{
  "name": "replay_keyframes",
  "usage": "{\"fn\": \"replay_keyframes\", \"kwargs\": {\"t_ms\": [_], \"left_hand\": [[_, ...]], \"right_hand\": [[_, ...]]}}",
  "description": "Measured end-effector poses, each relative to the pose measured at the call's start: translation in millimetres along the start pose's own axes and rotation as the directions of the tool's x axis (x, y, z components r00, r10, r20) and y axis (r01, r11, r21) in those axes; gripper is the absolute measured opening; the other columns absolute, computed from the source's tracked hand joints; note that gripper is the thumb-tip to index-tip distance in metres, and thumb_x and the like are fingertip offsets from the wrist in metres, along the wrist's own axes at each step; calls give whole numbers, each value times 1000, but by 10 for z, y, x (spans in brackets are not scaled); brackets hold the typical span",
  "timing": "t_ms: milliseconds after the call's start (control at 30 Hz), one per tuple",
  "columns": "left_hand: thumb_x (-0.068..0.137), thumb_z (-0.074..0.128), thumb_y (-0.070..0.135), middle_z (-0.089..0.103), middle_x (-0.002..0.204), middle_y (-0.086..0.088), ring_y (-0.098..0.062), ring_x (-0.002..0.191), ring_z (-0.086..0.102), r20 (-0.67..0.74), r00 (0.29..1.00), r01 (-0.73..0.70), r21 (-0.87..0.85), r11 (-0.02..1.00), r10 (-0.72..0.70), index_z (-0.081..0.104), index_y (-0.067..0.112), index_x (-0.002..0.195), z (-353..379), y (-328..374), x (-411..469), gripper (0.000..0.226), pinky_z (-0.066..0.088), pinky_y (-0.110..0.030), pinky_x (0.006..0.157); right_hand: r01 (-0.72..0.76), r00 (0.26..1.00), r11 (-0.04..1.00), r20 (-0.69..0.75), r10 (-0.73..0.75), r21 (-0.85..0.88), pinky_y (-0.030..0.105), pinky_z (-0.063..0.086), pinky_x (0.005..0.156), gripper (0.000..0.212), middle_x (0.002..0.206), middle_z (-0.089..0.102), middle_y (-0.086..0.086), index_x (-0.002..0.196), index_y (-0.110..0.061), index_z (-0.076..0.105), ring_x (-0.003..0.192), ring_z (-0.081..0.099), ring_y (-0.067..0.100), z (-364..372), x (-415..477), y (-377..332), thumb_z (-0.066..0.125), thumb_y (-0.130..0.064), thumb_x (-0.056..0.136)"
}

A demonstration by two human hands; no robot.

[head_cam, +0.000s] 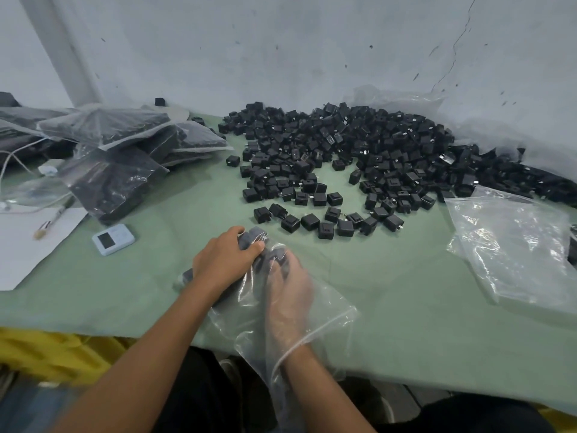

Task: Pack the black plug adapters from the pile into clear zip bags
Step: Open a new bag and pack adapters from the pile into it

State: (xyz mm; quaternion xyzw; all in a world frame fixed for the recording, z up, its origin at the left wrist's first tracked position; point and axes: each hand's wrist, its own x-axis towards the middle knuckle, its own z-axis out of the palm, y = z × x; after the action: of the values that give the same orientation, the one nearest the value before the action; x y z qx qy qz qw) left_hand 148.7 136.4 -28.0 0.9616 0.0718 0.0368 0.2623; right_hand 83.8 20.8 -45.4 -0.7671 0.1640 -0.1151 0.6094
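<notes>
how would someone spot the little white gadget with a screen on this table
Start at the green table and go to its left side, where a white sheet of paper lies. Just right of that sheet, left of the left hand, sits the gadget: a small pale slab with a dark screen, unlike the black adapters.

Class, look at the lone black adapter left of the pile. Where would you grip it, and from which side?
Pinch the lone adapter across two flat opposite sides, from above. It is a small block sitting apart from the pile, with bare table around it for fingertips.
</notes>
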Motion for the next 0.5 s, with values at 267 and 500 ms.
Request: {"fn": "replay_keyframes", "kwargs": {"t_ms": [267, 500], "left_hand": [[84, 47, 73, 65, 127, 5, -24, 115, 59, -10, 1000, -16, 13, 1000, 16, 52, 36, 133, 10, 41, -35, 62, 45, -38, 84], [84, 45, 74, 67, 116, 9, -21, 105, 62, -28, 999, -39, 19, 999, 39, 56, 37, 125, 8, 43, -33, 55, 43, -35, 76]], "right_hand": [[-82, 986, 993, -151, 69, -85, 40, 55, 82, 19, 89, 66, -5, 113, -30, 59, 84, 64, 19, 84, -27, 2, 59, -25, 94], [165, 986, 946, 68, -152, -280, 33, 41, 91, 40, 128, 58, 11, 140, -16, 52, 116, 56, 29, -88, -21, -65, 45, -17, 101]]}}
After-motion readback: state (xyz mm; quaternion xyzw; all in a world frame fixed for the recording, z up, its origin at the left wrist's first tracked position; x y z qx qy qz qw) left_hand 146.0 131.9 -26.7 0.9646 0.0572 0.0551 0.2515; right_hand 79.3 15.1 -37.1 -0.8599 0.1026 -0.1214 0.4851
